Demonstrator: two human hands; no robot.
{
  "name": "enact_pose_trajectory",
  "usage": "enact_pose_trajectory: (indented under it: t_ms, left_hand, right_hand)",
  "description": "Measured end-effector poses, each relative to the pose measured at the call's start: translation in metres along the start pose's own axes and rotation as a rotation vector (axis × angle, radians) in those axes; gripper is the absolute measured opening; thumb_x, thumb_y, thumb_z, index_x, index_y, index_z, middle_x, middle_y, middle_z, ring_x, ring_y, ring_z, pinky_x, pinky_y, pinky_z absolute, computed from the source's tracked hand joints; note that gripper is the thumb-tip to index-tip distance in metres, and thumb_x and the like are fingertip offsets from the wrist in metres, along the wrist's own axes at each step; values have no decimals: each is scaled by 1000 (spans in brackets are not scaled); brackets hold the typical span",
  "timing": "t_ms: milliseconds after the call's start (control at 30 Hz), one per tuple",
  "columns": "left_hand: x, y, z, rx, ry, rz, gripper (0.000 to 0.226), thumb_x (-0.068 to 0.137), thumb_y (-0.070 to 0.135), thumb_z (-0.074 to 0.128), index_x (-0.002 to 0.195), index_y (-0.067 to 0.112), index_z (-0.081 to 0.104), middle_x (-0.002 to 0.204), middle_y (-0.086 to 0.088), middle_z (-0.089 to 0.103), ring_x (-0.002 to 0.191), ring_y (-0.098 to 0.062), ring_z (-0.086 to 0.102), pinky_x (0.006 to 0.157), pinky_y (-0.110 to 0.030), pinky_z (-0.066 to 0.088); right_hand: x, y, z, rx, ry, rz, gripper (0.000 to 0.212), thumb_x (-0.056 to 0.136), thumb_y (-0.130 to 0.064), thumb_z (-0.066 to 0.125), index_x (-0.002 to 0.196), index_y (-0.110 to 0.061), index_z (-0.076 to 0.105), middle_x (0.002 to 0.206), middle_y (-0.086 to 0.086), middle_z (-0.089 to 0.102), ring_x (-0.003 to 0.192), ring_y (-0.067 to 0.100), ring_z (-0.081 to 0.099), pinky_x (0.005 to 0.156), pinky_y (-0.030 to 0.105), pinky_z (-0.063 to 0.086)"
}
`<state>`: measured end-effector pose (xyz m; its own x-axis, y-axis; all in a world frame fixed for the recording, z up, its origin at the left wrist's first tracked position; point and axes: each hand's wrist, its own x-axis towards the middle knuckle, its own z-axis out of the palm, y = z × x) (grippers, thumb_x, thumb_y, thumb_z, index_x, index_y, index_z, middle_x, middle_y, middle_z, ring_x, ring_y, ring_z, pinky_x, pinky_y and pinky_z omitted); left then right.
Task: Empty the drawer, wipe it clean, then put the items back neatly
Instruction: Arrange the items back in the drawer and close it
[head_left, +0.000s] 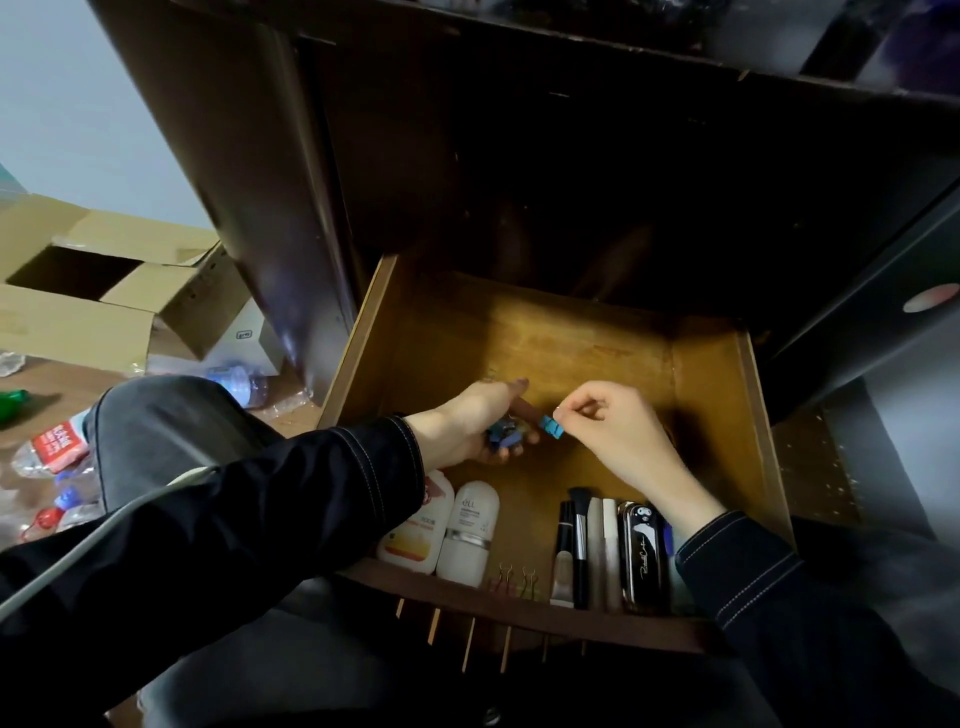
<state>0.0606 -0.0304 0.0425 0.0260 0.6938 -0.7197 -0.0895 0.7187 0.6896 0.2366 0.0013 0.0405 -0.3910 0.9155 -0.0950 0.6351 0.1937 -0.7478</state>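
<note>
The wooden drawer (711, 374) stands pulled out at the middle of the view, its bare floor taking up the half toward 12 o'clock. Over its centre the left hand (467, 421) lies palm up, fingers curled round a small clump of blue binder clips (504, 436); how many it holds is hard to say, since they blur together. Just beside it at 3 o'clock, the right hand (618, 431) pinches a single blue clip (550, 427) by its wire handle between thumb and forefinger, the clip nearly touching the left hand's fingers.

Along the drawer's 6 o'clock edge lies a row of things: two white bottles (470, 535) side by side at 7 o'clock, a pair of small pinkish clips (514, 577) next to them, then slim brushes and tubes (579, 535), then a glossy black case (641, 556) at 5 o'clock, partly under the right sleeve.

Outside the drawer, at 9 o'clock, an open cardboard box (78, 312) sits on the floor, with crumpled plastic bottles (52, 447) scattered at 8 o'clock.
</note>
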Motion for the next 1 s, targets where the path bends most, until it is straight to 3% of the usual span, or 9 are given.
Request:
enact_pose_trajectory:
  t_ms: [167,300,433,567,733,933,1000]
  left_hand:
    - [7,3,-10,-153,74,23,48,107,38,33,94,7,67,78,-8,62,56,-16,51,44,-20,38]
    - [7,2,-7,-151,33,-3,46,106,37,34,93,8,67,77,-8,62,54,-15,52,42,-18,38]
    - [9,0,-7,-154,24,-11,45,106,37,35,93,7,67,79,-9,63,55,-16,52,41,-18,38]
    - [9,0,-7,-160,27,-12,45,106,37,35,95,7,67,81,-10,63,55,-16,53,41,-18,39]
    - [8,1,-7,-155,25,-15,45,106,37,34,96,8,66,82,-10,63,58,-16,52,41,-18,39]
    - [5,1,-5,-153,31,-21,45,107,37,33,97,7,66,83,-10,62,59,-16,52,41,-18,39]
    - [4,1,-5,-157,25,-23,45,107,37,33,98,6,65,83,-11,63,59,-17,52,41,-18,39]
  right_hand:
    - [-9,0,12,-116,-523,46,5,85,-18,74,82,-17,77,79,1,75,79,18,71,80,44,58]
    - [-19,-3,29,-184,-762,9,7,84,-18,73,85,-12,76,75,2,76,67,5,66,70,35,54]
    - [-25,-3,38,-183,-818,3,9,84,-17,73,88,-10,76,81,4,75,69,7,61,67,30,47]
    - [-27,-3,44,-216,-839,-13,10,85,-14,72,89,-7,77,75,-5,67,65,4,55,64,26,44]
    - [-27,-1,44,-261,-867,-45,11,86,-14,69,87,-6,77,81,5,71,69,8,56,68,32,47]
    - [-28,-2,43,-244,-879,-81,12,87,-13,69,92,-7,78,88,4,74,72,7,58,73,36,52]
    - [-28,-3,43,-228,-906,-91,12,89,-16,69,92,-8,78,82,-1,72,69,6,56,68,33,48]
